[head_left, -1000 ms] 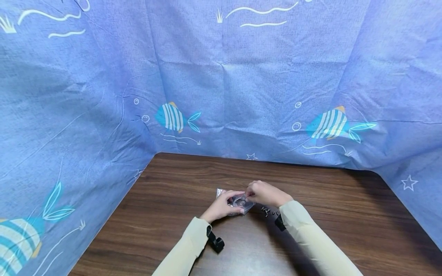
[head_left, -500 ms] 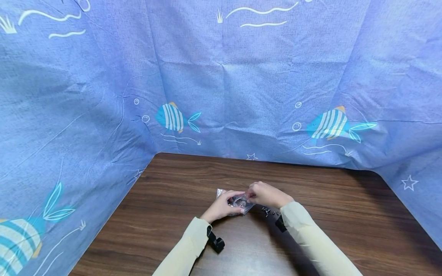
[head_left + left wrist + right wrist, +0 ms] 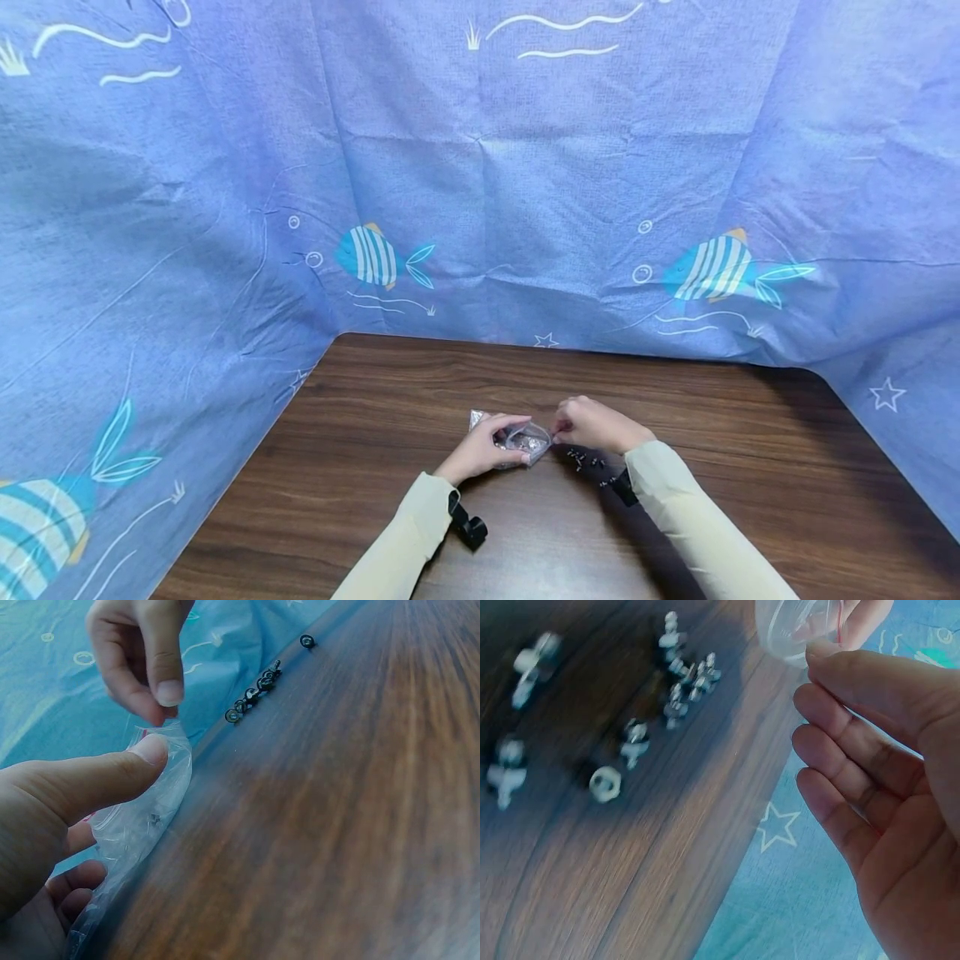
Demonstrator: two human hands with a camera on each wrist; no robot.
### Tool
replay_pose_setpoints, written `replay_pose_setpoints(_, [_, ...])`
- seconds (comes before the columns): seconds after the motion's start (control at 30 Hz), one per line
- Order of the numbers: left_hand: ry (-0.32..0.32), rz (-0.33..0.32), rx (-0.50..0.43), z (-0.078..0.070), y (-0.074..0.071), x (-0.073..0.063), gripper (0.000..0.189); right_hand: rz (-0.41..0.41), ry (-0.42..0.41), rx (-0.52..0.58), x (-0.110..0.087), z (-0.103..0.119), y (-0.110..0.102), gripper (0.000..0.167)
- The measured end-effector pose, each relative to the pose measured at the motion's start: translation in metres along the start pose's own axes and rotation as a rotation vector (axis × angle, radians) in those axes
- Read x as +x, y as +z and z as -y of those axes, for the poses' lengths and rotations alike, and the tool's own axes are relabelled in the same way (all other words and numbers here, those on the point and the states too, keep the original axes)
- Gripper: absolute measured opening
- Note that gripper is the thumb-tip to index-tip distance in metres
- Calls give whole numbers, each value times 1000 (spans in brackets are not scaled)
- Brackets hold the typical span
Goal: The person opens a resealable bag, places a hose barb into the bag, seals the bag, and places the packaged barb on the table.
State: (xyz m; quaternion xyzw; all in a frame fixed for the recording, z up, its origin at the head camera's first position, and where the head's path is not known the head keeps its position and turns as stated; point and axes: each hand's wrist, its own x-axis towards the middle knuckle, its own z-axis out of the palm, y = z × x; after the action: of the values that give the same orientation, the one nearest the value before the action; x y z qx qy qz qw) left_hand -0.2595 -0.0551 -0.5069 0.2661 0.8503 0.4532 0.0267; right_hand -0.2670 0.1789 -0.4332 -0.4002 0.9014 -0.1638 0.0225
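A clear zip bag [image 3: 529, 439] with a red line along its mouth stands open on the table, a few small shiny pieces inside. My left hand [image 3: 486, 448] holds it, thumb on the near side and fingers behind, as the left wrist view [image 3: 67, 817] hand also shows. At the bag's right edge, my right hand [image 3: 592, 423] pinches the rim between thumb and forefinger; the forefinger is mostly hidden in the right wrist view, behind the thumb [image 3: 870, 679]. Small metal bolts [image 3: 676, 705] with nuts or washers lie scattered just right of the bag, below the right hand.
The brown wooden table [image 3: 360, 500] reaches back to a blue fish-patterned cloth [image 3: 525, 183]. One ring-shaped metal piece [image 3: 605, 784] lies among the bolts. A silvery corner of plastic [image 3: 476, 417] shows behind the left hand. Black straps [image 3: 468, 527] sit on both wrists.
My right hand has moved from over the bag's mouth to the right, to its edge. More of the bag's opening and of the bolts shows. The left hand stays put.
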Motion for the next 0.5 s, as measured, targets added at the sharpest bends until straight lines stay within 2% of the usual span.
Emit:
replay_pose_setpoints(0.27, [1, 3, 22, 0, -1, 1, 58, 20, 40, 4, -8, -8, -1, 4])
replay_pose_setpoints(0.5, [-2, 6, 5, -1, 0, -1, 58, 63, 73, 63, -13, -17, 6, 5])
